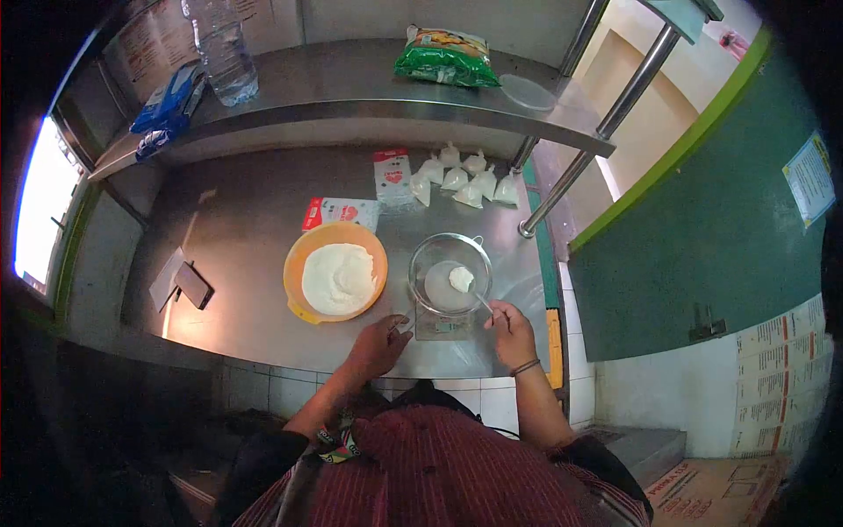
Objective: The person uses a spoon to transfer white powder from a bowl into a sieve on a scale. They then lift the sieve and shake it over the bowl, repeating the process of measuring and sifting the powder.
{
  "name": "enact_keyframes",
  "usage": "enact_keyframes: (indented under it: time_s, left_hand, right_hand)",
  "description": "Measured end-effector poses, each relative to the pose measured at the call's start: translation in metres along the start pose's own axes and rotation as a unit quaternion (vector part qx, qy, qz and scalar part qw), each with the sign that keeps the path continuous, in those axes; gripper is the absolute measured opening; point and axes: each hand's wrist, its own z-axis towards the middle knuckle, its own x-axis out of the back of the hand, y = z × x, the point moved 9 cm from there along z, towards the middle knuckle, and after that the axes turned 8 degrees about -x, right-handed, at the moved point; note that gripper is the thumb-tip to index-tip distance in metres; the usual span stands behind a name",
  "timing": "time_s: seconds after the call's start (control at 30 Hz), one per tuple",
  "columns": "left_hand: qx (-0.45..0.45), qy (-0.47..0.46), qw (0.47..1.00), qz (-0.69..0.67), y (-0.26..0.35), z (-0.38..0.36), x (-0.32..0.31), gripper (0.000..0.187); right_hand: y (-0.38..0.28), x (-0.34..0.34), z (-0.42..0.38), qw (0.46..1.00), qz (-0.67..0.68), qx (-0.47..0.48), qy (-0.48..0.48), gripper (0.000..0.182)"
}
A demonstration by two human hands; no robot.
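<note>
A round metal strainer point(421, 263) is over the front of the steel table, with a small wire loop on its far rim. My left hand point(379, 344) is closed at its near-left side, around what looks like the strainer's handle; the fingers partly hide the grip. In my right hand point(511, 334) is a spoon point(481, 301), its bowl heaped with white powder point(460, 279) over the strainer. A flat scale point(442, 328) shows beneath the near rim. Left of the strainer stands an orange bowl point(294, 299) of white powder point(338, 277).
Several small tied bags of white powder point(455, 179) lie at the back right. Two red-and-white packs point(392, 169) point(347, 212) are behind the bowl. A phone point(194, 286) rests at left. The overhead shelf point(334, 88) holds a bottle point(224, 57) and a green bag point(445, 61).
</note>
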Motion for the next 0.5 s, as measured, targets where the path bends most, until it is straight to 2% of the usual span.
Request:
enact_keyframes:
  time_s: [0.1,0.2,0.33,0.4,0.43,0.5]
  left_hand:
    - [0.03,0.002,0.999,-0.02,0.001,-0.003,-0.005,0.038]
    - [-0.001,0.03,1.0,0.008,0.006,-0.003,-0.004,0.038]
    - [0.006,0.042,0.999,0.003,0.009,-0.002,-0.003,0.036]
    - [0.083,-0.025,0.996,0.012,0.002,-0.003,-0.009,0.035]
    - [0.083,-0.025,0.996,0.013,0.001,-0.004,-0.01,0.035]
    - [0.028,0.004,0.999,0.019,0.007,-0.002,-0.007,0.035]
  right_hand:
    - [-0.006,-0.001,0.0,0.998,-0.023,0.058,0.011,0.03]
    - [-0.01,-0.004,0.0,0.996,-0.044,0.07,0.013,0.029]
    - [-0.02,-0.005,0.002,0.993,-0.085,0.081,0.012,0.028]
    - [-0.02,-0.007,0.002,0.992,-0.108,0.068,0.003,0.029]
    - [-0.019,-0.007,0.002,0.992,-0.108,0.068,0.002,0.029]
    - [-0.022,-0.006,0.0,0.991,-0.097,0.096,0.007,0.027]
